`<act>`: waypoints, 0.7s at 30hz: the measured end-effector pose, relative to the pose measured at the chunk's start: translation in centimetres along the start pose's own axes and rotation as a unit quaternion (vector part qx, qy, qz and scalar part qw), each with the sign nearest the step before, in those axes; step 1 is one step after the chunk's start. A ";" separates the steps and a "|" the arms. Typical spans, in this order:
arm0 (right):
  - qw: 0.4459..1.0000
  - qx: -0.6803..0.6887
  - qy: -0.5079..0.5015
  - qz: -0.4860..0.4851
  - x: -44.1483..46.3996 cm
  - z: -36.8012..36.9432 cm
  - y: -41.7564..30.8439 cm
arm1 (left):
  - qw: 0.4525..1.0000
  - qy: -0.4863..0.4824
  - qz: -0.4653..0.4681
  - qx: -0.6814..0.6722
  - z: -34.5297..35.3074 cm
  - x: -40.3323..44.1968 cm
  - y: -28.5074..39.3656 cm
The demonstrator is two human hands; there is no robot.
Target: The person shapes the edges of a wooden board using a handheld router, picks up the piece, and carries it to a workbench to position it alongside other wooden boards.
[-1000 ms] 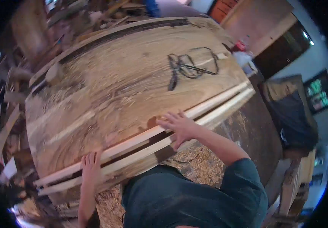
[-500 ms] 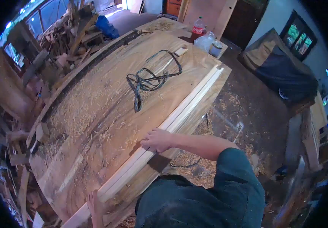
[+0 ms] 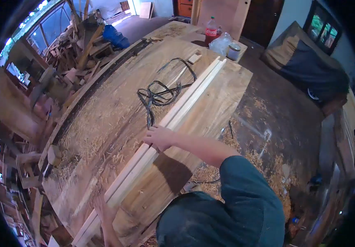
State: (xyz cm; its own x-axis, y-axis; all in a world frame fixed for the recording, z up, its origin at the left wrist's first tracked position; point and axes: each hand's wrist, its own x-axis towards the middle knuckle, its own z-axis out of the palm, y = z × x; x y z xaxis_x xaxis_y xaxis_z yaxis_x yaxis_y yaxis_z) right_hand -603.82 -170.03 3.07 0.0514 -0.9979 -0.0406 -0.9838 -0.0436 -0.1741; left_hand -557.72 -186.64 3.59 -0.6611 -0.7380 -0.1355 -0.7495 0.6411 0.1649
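Observation:
Two long pale wooden strips lie side by side along the big wooden table, a dark line running between them. My right hand is wrapped over both from above, near their middle, with the fingers curled at the far side. Toward the near end, my left hand grips the strips, its fingers partly blurred. A tangled black cable rests on the table just left of the strips, close to them.
Wood shavings cover much of the tabletop. A small wood block, a cola bottle, a plastic bag and a jar stand toward the far end. Scrap wood is piled at left.
Both hands and the strips have shifted across the table, away from its right edge and toward the cable. More bare tabletop shows on the strips' right side. The view has tilted slightly.

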 end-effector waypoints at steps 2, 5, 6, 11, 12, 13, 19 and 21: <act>0.998 0.002 0.055 -0.026 -0.3 0.0 0.1 | 1.000 -0.001 -0.009 0.013 -0.1 -0.1 0.4; 0.999 0.037 0.009 0.005 0.2 0.3 0.2 | 0.999 -0.012 -0.030 -0.010 -0.6 0.3 0.5; 0.997 0.075 -0.011 0.022 0.5 0.3 0.1 | 0.998 -0.054 -0.033 -0.024 -1.2 0.5 0.7; 0.996 0.067 0.050 0.016 2.9 -1.4 0.4 | 0.995 0.079 0.062 0.006 -3.1 3.3 -0.4; 0.997 0.032 0.067 0.016 2.9 0.0 0.9 | 0.996 0.068 0.056 0.015 -1.5 3.8 -1.6; 0.996 -0.002 0.087 0.009 3.9 1.0 1.1 | 0.997 0.058 0.043 0.025 -0.7 4.1 -3.3; 0.999 0.008 0.041 0.001 4.5 -1.2 0.4 | 0.998 0.013 0.029 0.055 -1.8 4.6 -2.7; 0.999 0.024 0.029 -0.011 4.7 -1.3 0.6 | 0.997 0.031 0.038 0.053 -0.8 4.9 -3.2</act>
State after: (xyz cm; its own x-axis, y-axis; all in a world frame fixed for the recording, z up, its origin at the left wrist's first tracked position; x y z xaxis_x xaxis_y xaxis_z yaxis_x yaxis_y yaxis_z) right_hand -604.42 -174.85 4.09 0.0607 -0.9980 0.0201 -0.9731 -0.0637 -0.2213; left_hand -558.53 -192.47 3.15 -0.7148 -0.6962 -0.0662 -0.6993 0.7116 0.0675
